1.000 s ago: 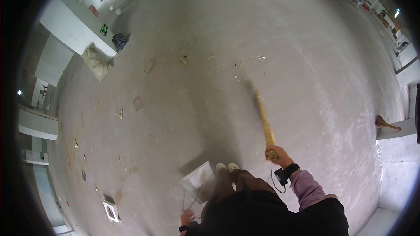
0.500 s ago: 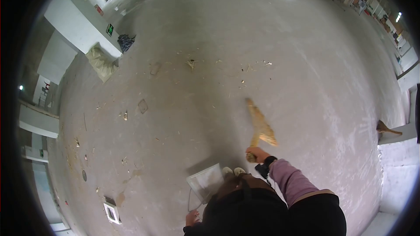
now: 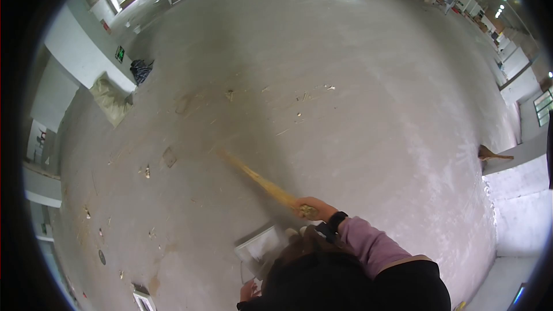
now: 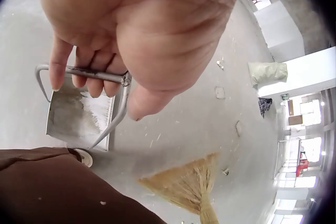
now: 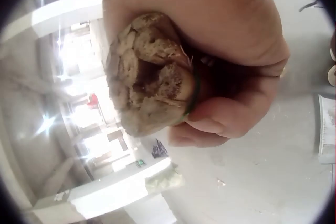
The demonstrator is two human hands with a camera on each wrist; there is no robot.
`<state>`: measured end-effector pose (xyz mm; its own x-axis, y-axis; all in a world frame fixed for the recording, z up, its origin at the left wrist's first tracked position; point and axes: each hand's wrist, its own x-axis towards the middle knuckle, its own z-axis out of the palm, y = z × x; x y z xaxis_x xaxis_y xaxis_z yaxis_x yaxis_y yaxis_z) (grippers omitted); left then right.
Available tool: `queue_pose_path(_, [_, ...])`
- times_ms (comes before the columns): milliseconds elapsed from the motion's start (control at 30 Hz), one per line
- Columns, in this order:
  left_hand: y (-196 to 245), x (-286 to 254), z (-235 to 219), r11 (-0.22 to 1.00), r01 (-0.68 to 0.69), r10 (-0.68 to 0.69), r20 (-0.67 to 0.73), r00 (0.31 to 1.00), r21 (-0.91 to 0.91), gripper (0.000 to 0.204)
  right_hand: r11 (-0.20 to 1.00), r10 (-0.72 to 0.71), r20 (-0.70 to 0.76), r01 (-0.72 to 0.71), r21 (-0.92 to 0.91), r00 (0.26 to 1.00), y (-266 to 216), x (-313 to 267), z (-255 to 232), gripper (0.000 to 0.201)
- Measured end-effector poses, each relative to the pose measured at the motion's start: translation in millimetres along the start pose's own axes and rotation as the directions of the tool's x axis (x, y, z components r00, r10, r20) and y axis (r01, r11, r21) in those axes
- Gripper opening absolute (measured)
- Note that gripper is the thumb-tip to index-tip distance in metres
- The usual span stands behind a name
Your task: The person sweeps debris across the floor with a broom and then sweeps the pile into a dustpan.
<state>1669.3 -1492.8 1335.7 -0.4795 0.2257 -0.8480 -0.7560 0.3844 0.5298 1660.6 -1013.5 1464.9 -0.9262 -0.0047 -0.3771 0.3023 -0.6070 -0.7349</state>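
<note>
My right hand [image 3: 314, 207] grips the handle end of a straw broom [image 3: 262, 182], whose head points up and left over the floor in the head view. The bound stalk end [image 5: 149, 77] fills the palm of the right hand [image 5: 210, 50] in the right wrist view. My left hand [image 4: 142, 29] has its fingers curled round the metal bar handle [image 4: 86, 73] of a dustpan [image 4: 76, 116]. The broom's fan-shaped bristles [image 4: 181, 182] show lower down in that view. In the head view the left hand [image 3: 249, 291] is low, beside the dustpan [image 3: 259, 246].
Bits of straw debris [image 3: 230, 94] are scattered over the grey floor [image 3: 368, 138]. A pale sack [image 3: 109, 102] and a dark bag [image 3: 141, 71] stand by the left pillar. Another broom [image 3: 492, 154] is at the right wall; a white frame [image 3: 144, 299] lies low left.
The right hand has moved left with the broom, whose head has swung from the right across to the left. The left hand stays low, holding the dustpan's handle.
</note>
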Motion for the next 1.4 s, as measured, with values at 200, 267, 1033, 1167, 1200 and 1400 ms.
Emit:
queue_pose_path(200, [33, 31, 8, 0.989, 0.112, -0.112, -0.004, 0.994, -0.093, 0.032, 0.992, -0.124, -0.363, 0.104, -0.076, 0.923, -9, -52, -69, 0.016])
queue_pose_path(267, [43, 40, 9, 0.999, -0.022, 0.020, 0.037, 0.999, 0.040, 0.031, 0.986, -0.163, -0.431, 0.162, -0.039, 0.887, -14, -59, -100, 0.015])
queue_pose_path(1033, [219, 105, 80, 0.959, -0.248, 0.260, -0.081, 0.962, 0.135, 0.025, 0.458, -0.514, -0.090, 0.184, -0.869, 0.853, -148, 107, -257, 0.034])
queue_pose_path(1167, [235, 102, 95, 0.966, -0.246, 0.253, -0.110, 0.961, 0.074, 0.010, 0.567, -0.243, 0.020, 0.159, -0.808, 0.970, -135, 164, -195, 0.031])
queue_pose_path(1200, [245, 99, 104, 0.984, -0.160, 0.147, -0.150, 0.978, -0.074, 0.016, 0.205, -0.306, 0.261, 0.331, -0.921, 0.916, -159, 164, -172, 0.027])
queue_pose_path(1400, [272, 97, 133, 0.992, -0.126, 0.124, -0.173, 0.977, -0.004, 0.013, 0.840, -0.167, 0.222, 0.256, -0.479, 0.961, -193, 198, -140, 0.025])
